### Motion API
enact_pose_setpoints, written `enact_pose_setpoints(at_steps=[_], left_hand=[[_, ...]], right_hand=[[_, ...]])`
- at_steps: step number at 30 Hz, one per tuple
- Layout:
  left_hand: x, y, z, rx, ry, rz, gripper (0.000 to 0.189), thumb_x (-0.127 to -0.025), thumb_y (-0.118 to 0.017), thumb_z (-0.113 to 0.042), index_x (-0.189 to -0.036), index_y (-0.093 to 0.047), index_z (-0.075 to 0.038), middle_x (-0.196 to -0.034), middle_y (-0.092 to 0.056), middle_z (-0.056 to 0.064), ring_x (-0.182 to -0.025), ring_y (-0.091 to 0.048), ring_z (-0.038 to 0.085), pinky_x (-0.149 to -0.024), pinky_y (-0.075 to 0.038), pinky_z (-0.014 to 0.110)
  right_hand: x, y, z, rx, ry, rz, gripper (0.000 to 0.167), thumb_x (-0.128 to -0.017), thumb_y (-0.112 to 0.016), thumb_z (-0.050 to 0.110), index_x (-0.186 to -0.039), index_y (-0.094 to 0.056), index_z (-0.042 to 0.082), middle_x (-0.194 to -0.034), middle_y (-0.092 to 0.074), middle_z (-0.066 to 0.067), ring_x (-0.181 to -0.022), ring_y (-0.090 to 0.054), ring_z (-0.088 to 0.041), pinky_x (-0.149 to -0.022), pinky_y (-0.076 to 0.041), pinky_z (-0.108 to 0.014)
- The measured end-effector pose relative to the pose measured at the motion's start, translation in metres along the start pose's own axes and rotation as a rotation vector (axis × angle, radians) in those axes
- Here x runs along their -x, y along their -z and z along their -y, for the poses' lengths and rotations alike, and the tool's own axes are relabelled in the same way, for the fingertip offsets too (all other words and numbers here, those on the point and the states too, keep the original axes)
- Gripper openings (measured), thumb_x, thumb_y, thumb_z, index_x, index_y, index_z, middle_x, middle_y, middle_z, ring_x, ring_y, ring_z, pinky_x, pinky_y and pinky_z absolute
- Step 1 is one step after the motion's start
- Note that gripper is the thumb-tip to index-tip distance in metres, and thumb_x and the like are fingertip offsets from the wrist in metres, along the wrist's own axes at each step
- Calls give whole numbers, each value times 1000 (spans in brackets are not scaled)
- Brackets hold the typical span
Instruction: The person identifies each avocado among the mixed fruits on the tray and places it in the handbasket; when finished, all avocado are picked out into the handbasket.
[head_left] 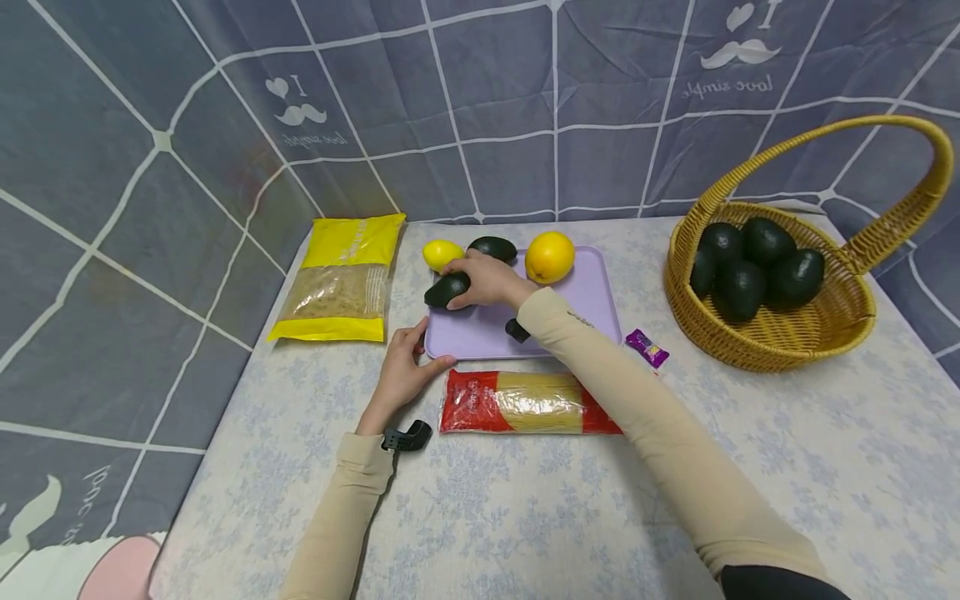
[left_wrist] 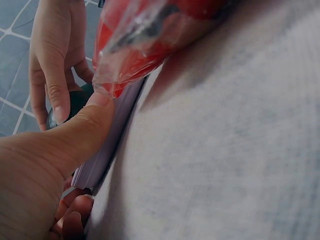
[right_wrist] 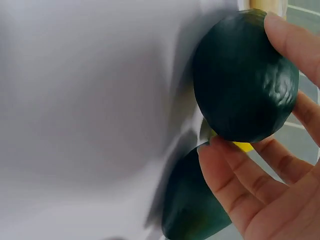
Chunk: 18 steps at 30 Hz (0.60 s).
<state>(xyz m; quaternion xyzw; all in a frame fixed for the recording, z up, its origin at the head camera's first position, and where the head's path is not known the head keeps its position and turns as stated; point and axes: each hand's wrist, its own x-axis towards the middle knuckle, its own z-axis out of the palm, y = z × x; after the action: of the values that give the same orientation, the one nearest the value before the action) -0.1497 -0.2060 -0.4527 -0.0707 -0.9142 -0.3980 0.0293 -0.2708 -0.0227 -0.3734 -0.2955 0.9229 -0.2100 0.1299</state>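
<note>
In the head view my right hand (head_left: 483, 277) grips a dark green avocado (head_left: 447, 290) over the left part of a lilac tray (head_left: 517, 333). The right wrist view has thumb and fingers round this avocado (right_wrist: 245, 75), with a second avocado (right_wrist: 192, 200) beside the fingertips. That second avocado (head_left: 493, 248) lies at the back of the tray, between a yellow lemon (head_left: 442, 255) and an orange (head_left: 550, 257). My left hand (head_left: 405, 367) holds the tray's front left corner, thumb along the front edge and fingers at the left side.
A red-ended pack of noodles (head_left: 536, 403) lies along the tray's front. Left of the tray is a yellow bag (head_left: 337, 283); to its right, a purple wrapped sweet (head_left: 647, 348). A wicker basket (head_left: 780, 354) with a tall handle holds several avocados (head_left: 738, 290) at the right.
</note>
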Motion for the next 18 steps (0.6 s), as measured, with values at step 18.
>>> enact_pose_setpoints(at_steps=[18], left_hand=[[1, -1, -2, 15, -3, -4, 83, -81, -78, -29, -144, -34, 3, -106, -43, 17, -87, -40, 25, -73, -34, 35]], right_hand=[[13, -2, -10, -25, 64, 33, 59, -80, -75, 42, -129, -50, 19, -125, -54, -12, -117, -47, -30, -100, -33, -41]])
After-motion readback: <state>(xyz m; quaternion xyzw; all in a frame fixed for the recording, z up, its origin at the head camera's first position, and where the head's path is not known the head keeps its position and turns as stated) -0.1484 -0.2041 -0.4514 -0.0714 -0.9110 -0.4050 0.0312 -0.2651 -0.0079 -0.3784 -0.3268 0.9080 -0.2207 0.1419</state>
